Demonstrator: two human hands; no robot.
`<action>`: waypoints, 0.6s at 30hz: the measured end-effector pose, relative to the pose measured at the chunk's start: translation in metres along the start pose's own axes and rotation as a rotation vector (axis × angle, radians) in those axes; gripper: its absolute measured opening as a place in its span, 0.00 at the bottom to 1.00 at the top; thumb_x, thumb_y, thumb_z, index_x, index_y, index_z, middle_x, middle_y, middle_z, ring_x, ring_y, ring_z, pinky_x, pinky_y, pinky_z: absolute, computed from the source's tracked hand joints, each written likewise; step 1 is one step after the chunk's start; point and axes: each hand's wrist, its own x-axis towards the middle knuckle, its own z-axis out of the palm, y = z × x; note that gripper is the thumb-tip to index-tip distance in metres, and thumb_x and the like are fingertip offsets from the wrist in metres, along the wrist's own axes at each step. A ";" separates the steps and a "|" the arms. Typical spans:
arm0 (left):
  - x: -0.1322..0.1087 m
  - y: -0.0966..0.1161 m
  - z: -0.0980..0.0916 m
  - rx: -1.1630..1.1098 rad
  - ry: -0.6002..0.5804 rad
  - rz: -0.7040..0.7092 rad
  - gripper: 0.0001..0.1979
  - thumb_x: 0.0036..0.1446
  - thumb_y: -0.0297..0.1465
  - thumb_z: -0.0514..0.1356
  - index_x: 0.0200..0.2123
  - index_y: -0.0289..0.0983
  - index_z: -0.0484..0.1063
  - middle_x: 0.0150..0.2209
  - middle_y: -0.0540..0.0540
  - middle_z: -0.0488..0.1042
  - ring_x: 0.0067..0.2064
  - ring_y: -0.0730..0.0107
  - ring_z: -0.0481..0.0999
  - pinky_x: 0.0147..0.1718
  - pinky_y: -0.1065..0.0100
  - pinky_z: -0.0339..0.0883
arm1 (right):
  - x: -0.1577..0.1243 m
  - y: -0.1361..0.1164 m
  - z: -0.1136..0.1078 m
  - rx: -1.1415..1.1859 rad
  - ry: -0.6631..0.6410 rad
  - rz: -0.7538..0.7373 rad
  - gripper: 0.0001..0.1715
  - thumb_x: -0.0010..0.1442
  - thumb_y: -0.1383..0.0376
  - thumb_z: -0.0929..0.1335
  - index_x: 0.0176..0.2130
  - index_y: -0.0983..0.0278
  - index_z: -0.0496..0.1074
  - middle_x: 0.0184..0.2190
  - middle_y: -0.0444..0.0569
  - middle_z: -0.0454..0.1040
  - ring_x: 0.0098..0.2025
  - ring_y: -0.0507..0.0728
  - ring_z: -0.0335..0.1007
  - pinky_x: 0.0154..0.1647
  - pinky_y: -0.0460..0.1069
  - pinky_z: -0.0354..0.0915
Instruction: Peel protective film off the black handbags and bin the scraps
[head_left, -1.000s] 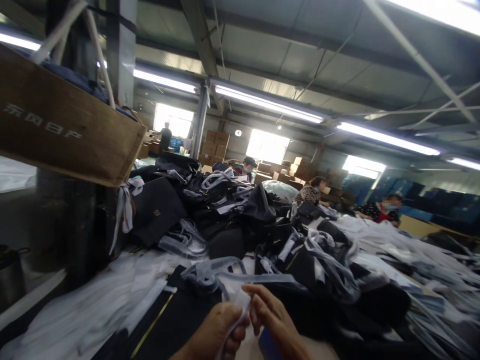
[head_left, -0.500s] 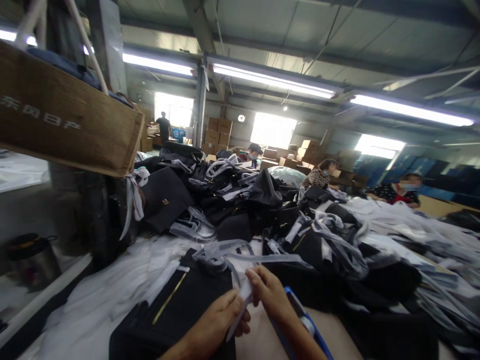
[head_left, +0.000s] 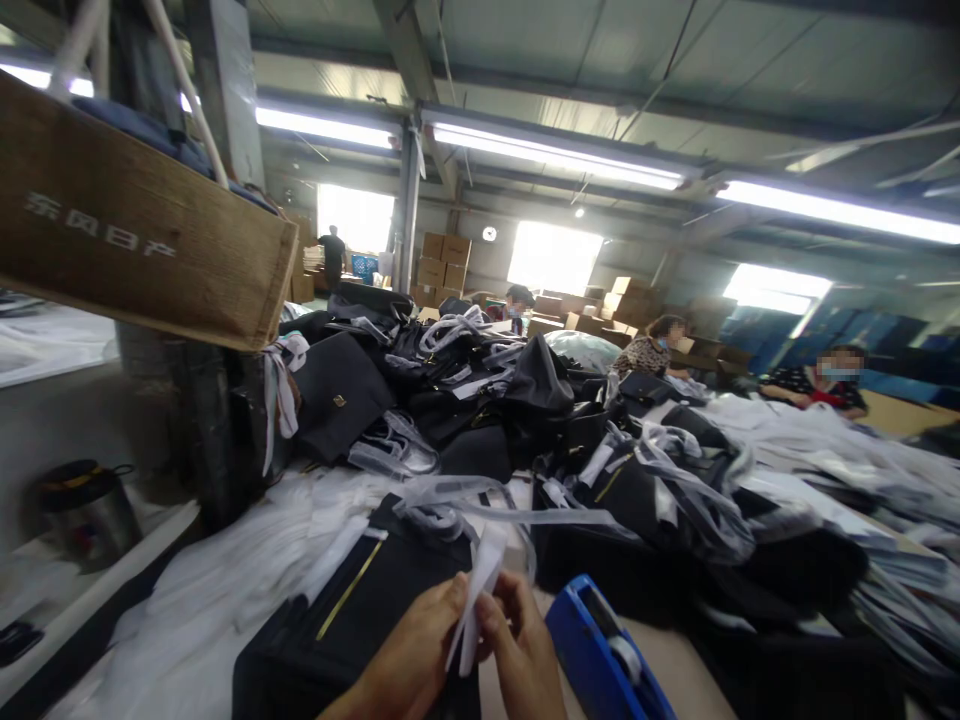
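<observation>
My left hand [head_left: 424, 630] and my right hand [head_left: 519, 635] meet at the bottom centre, closed on a thin white strip [head_left: 489, 562]. The strip is folded, with its two ends hanging between the fingers; its material I cannot tell. Under and beside my left hand lies a black bag [head_left: 360, 590] with a gold zip [head_left: 351, 585]. Its strap, wrapped in translucent plastic [head_left: 525, 516], loops just beyond my hands. A blue tape dispenser [head_left: 600, 650] stands right of my right hand.
Black bags [head_left: 480, 410] with wrapped straps are heaped ahead. White sheets [head_left: 247, 580] cover the left side. A brown tote bag [head_left: 142, 215] hangs at upper left above a flask [head_left: 88, 515]. Several people work farther back, one person [head_left: 821, 380] at right.
My right hand has moved down and closer to my left, uncovering the blue tape dispenser. The white strip now stands up folded between both hands. The view has shifted slightly.
</observation>
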 end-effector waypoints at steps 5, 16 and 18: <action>0.002 -0.005 -0.001 -0.116 -0.031 0.050 0.33 0.46 0.53 0.66 0.46 0.32 0.75 0.35 0.38 0.78 0.38 0.57 0.76 0.41 0.60 0.67 | -0.002 0.002 0.012 -0.108 0.108 -0.001 0.23 0.60 0.46 0.65 0.43 0.60 0.70 0.33 0.50 0.77 0.32 0.60 0.74 0.32 0.49 0.67; 0.010 -0.009 -0.003 -0.141 0.019 0.053 0.28 0.42 0.48 0.70 0.41 0.33 0.78 0.35 0.39 0.78 0.35 0.60 0.76 0.37 0.64 0.69 | -0.003 -0.003 0.021 -0.464 0.228 -0.177 0.16 0.63 0.50 0.63 0.42 0.58 0.69 0.37 0.53 0.77 0.36 0.62 0.75 0.38 0.53 0.65; 0.010 -0.009 -0.005 -0.145 0.029 0.045 0.26 0.42 0.45 0.72 0.40 0.33 0.78 0.33 0.40 0.78 0.34 0.63 0.75 0.35 0.67 0.68 | 0.002 0.002 0.016 -0.359 0.175 -0.137 0.14 0.61 0.51 0.65 0.39 0.58 0.69 0.34 0.51 0.77 0.35 0.61 0.74 0.36 0.52 0.65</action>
